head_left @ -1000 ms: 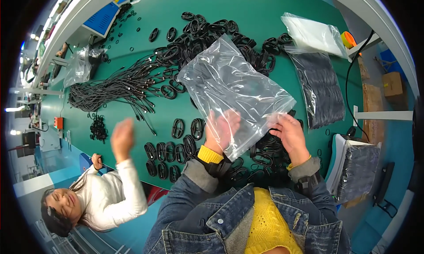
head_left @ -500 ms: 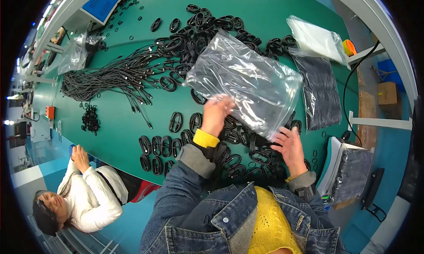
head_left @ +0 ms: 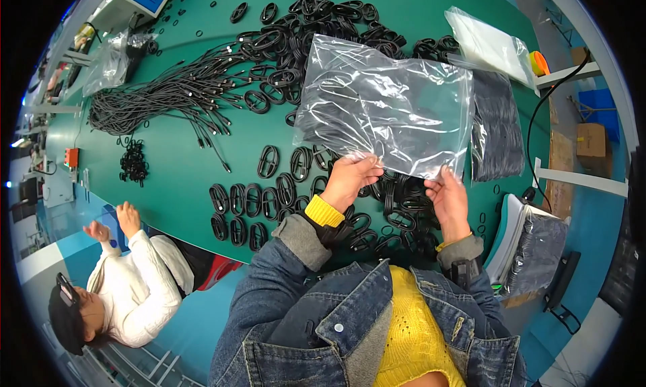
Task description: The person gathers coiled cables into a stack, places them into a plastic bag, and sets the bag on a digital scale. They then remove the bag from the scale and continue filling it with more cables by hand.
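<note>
Stretched between my hands is a clear plastic bag [head_left: 390, 111], lying over part of the coiled cables. My left hand [head_left: 351, 180] pinches its near edge, thumb on top. At the bag's near right corner, my right hand [head_left: 447, 197] grips the edge between thumb and fingers. Through the film, dark cables show beneath; whether anything lies inside the bag I cannot tell, but it looks flat. Coiled black cables [head_left: 253, 200] stand in rows left of my left hand, and more coils [head_left: 402, 219] lie under and between my hands.
A bundle of loose black cables [head_left: 148, 108] spreads at the left, near a pile of small black rings [head_left: 134, 162]. At the right are a filled bag of cables [head_left: 496, 128] and a stack of clear bags [head_left: 488, 37]. A person in white [head_left: 134, 279] sits at the left edge.
The bag has turned straighter and flatter toward me. My right hand, open and at its corner before, now grips the edge. The other person's hands have moved apart.
</note>
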A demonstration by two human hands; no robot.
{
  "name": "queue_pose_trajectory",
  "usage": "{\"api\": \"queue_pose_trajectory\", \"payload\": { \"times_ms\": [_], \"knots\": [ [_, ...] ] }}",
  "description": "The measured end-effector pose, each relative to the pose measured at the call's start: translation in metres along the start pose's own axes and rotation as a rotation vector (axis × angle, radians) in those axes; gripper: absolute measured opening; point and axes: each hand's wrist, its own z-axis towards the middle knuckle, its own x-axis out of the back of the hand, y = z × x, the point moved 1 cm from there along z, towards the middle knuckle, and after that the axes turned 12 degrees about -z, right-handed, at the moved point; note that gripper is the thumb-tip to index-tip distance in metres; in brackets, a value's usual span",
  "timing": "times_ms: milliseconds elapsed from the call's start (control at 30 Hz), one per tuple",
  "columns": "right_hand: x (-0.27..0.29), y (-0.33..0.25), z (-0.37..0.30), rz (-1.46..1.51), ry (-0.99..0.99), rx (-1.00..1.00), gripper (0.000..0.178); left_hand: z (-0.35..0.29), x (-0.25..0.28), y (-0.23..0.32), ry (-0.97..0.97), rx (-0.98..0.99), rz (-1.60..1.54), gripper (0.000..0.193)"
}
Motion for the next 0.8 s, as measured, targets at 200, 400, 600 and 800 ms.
{"api": "queue_pose_trajectory", "payload": {
  "times_ms": [200, 400, 600, 800],
  "knots": [
    [-0.011, -0.078, -0.043, 0.051, -0.343, 0.529, 0.029, -0.050, -0.011, -0.021, -0.297, -0.974, 1.320, 0.045],
    [0.047, -0.147, -0.115, 0.269, -0.563, 0.880, 0.043, -0.065, -0.016, -0.054, -0.489, -0.876, 1.714, 0.069],
    [0.092, -0.138, -0.171, 0.308, -0.389, 0.963, 0.033, -0.040, -0.030, -0.038, -0.368, -0.869, 1.827, 0.073],
    [0.124, -0.124, -0.200, 0.322, -0.265, 1.018, 0.030, -0.025, -0.025, -0.050, -0.613, -0.849, 1.946, 0.065]
  ]
}}
